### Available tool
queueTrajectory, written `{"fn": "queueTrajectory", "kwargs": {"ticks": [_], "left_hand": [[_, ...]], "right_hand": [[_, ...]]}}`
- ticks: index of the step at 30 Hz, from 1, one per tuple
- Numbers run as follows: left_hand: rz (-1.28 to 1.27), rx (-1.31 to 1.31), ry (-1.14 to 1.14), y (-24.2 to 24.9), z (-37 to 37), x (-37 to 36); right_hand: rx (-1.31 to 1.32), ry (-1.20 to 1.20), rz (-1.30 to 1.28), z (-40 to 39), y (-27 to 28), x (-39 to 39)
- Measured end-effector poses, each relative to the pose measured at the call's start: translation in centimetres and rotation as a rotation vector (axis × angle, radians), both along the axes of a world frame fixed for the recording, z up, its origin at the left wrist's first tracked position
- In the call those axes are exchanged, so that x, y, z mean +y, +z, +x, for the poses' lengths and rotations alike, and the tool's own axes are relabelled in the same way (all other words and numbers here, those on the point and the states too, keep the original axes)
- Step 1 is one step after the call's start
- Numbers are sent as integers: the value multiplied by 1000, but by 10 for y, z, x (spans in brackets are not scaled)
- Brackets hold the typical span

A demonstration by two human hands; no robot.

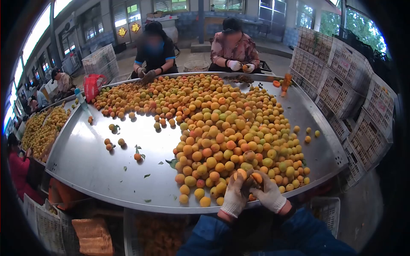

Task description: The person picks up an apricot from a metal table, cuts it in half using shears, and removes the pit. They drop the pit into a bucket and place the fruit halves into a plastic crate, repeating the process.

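Both my hands wear white work gloves with soiled, dark fingers, and they meet at the near edge of the metal table. In my left hand [235, 196] an orange apricot half [241, 173] is pinched at the fingertips. My right hand [269, 194] grips another apricot half [257, 177], its cut side partly showing. The fingers of both hands nearly touch, and what lies between them is hidden. Just beyond my hands spreads a large heap of whole apricots [230, 123], yellow to orange, some greenish.
The steel table [98, 170] has a raised rim and scattered leaves. Across it, two gloved people [156, 55] [235, 51] handle fruit. Stacked white crates [337, 81] stand at the right, beside an orange bottle [286, 83]. A red bag [93, 86] sits at the far left corner.
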State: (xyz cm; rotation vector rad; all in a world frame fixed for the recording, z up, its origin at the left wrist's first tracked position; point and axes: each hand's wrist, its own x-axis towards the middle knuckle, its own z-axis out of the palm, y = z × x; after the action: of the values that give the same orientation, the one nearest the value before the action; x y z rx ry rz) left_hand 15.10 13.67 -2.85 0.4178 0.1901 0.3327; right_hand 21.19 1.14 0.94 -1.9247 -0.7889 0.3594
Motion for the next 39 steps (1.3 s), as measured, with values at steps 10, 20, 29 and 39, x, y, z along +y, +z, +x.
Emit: {"fn": "queueTrajectory", "kwargs": {"ticks": [10,20,29,39], "left_hand": [[222,27,6,3,-3,2],[364,47,-120,19,-9,-10],[725,105,96,-5,-4,-18],[448,194,-83,4,-15,-18]], "right_hand": [[184,-89,194,-12,34,1],[115,-171,783,20,74,42],[-319,-56,866,23,28,46],[147,-76,998,24,33,60]]}}
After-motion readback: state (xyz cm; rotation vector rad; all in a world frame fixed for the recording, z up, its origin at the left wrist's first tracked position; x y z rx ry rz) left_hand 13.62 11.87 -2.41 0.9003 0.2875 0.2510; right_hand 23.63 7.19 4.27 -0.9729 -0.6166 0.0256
